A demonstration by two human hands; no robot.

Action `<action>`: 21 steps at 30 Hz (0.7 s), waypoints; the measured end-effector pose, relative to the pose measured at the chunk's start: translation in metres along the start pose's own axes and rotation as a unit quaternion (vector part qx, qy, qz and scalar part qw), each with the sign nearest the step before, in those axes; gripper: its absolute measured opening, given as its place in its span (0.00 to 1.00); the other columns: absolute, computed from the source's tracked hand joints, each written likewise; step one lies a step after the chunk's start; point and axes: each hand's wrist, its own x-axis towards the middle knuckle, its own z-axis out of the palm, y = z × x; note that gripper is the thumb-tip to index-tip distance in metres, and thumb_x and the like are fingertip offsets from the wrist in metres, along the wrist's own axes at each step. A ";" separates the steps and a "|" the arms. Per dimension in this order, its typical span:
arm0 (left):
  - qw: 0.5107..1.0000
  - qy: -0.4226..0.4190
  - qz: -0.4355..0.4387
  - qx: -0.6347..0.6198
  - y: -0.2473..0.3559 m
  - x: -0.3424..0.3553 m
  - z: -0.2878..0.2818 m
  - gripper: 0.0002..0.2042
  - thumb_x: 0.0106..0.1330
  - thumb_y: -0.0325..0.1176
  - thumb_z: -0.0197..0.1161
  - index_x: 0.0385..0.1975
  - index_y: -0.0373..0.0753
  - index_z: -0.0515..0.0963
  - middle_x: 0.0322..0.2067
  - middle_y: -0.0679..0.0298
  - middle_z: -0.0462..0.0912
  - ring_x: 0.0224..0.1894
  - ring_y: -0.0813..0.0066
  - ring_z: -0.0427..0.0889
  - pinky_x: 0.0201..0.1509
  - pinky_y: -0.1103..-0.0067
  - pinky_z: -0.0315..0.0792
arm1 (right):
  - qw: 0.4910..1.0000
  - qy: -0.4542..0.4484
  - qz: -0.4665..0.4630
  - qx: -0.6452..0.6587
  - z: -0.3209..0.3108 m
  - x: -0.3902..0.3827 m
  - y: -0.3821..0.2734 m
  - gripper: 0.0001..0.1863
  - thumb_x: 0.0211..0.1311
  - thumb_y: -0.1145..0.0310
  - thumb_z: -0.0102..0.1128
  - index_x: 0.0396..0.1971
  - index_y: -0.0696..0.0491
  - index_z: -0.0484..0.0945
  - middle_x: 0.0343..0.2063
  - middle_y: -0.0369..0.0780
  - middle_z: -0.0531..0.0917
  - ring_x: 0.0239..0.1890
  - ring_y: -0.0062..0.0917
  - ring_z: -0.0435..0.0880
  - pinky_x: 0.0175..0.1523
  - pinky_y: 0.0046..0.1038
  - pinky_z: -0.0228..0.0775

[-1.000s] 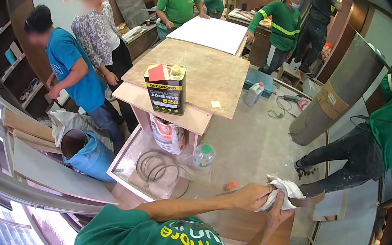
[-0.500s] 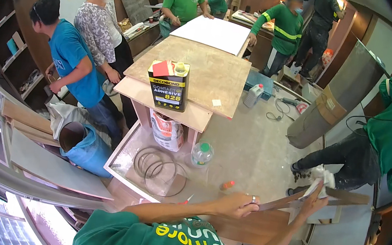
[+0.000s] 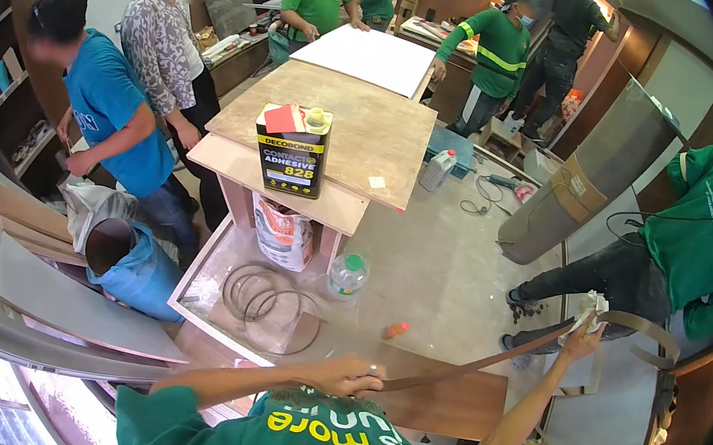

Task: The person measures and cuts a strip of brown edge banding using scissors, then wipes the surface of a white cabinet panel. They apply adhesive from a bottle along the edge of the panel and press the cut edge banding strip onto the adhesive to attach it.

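A long brown strip (image 3: 482,363) runs diagonally from my left hand (image 3: 354,375), which grips one part of it, to my right hand (image 3: 580,337), which holds a crumpled white cloth (image 3: 588,307) around it. The strip continues past the cloth and curls at the far right (image 3: 657,334). Below the strip lies a brown board (image 3: 450,401). A small orange bottle (image 3: 396,330) stands just beyond the strip, and a clear jug (image 3: 347,277) with a green cap is farther forward.
Stacked boards (image 3: 315,127) carry a metal can (image 3: 289,160). Loose coils (image 3: 265,301) lie nearby. A large roll (image 3: 578,180) leans at right beside a bent-over co-worker (image 3: 697,231). Other people (image 3: 115,110) stand around. A blue sack (image 3: 134,270) and planks (image 3: 77,294) are at left.
My left hand has moved left and down along the strip, while my right hand with the cloth has moved right and up, so a longer stretch of strip shows between them.
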 end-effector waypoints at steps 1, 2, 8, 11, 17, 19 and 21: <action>1.000 -0.022 -0.020 0.002 -0.003 -0.010 -0.007 0.11 0.73 0.37 0.50 0.31 0.38 0.73 0.17 0.63 0.75 0.20 0.69 0.76 0.25 0.73 0.68 | 1.000 0.013 -0.010 0.006 -0.001 -0.002 -0.002 0.33 0.62 0.53 0.63 0.52 0.70 0.73 0.38 0.56 0.83 0.36 0.39 0.84 0.41 0.33 0.73; 0.997 -0.042 -0.050 -0.029 -0.008 -0.020 -0.014 0.11 0.73 0.38 0.51 0.32 0.37 0.73 0.19 0.63 0.76 0.21 0.68 0.77 0.26 0.73 0.69 | 0.999 -0.020 0.047 -0.012 -0.003 -0.005 -0.006 0.31 0.64 0.54 0.61 0.53 0.69 0.72 0.41 0.54 0.83 0.39 0.36 0.83 0.44 0.32 0.72; 0.973 -0.124 -0.190 0.049 -0.064 -0.051 -0.063 0.17 0.70 0.47 0.54 0.43 0.37 0.75 0.31 0.56 0.82 0.35 0.58 0.82 0.39 0.67 0.74 | 0.948 -0.161 0.134 0.239 -0.010 -0.052 -0.061 0.22 0.66 0.62 0.59 0.50 0.65 0.74 0.44 0.45 0.82 0.46 0.29 0.79 0.53 0.30 0.69; 0.937 -0.054 -0.150 0.311 -0.078 -0.036 -0.071 0.26 0.67 0.52 0.56 0.55 0.38 0.71 0.41 0.52 0.82 0.46 0.51 0.80 0.57 0.56 0.67 | 0.893 -0.182 0.263 0.315 -0.019 -0.102 -0.107 0.16 0.68 0.62 0.58 0.45 0.60 0.77 0.38 0.38 0.82 0.37 0.20 0.79 0.42 0.24 0.71; 0.954 0.127 0.003 0.271 -0.052 0.069 -0.022 0.25 0.67 0.49 0.57 0.58 0.40 0.70 0.54 0.51 0.75 0.57 0.53 0.73 0.68 0.53 0.50 | 0.802 -0.227 0.286 0.473 -0.031 -0.188 -0.215 0.15 0.68 0.63 0.57 0.46 0.59 0.74 0.37 0.36 0.79 0.38 0.18 0.77 0.43 0.23 0.70; 0.952 0.141 0.037 0.270 -0.043 0.091 -0.011 0.20 0.67 0.46 0.57 0.52 0.40 0.74 0.49 0.51 0.79 0.53 0.54 0.77 0.64 0.55 0.59 | 0.767 -0.243 0.294 0.515 -0.042 -0.189 -0.231 0.16 0.68 0.66 0.57 0.48 0.62 0.73 0.43 0.38 0.79 0.42 0.20 0.77 0.48 0.24 0.69; 0.966 0.109 -0.003 0.233 -0.036 0.101 -0.005 0.16 0.68 0.45 0.56 0.45 0.39 0.76 0.38 0.54 0.81 0.42 0.56 0.80 0.52 0.60 0.67 | 0.765 -0.247 0.279 0.525 -0.050 -0.182 -0.239 0.16 0.68 0.67 0.57 0.48 0.62 0.74 0.42 0.38 0.79 0.41 0.20 0.76 0.47 0.23 0.69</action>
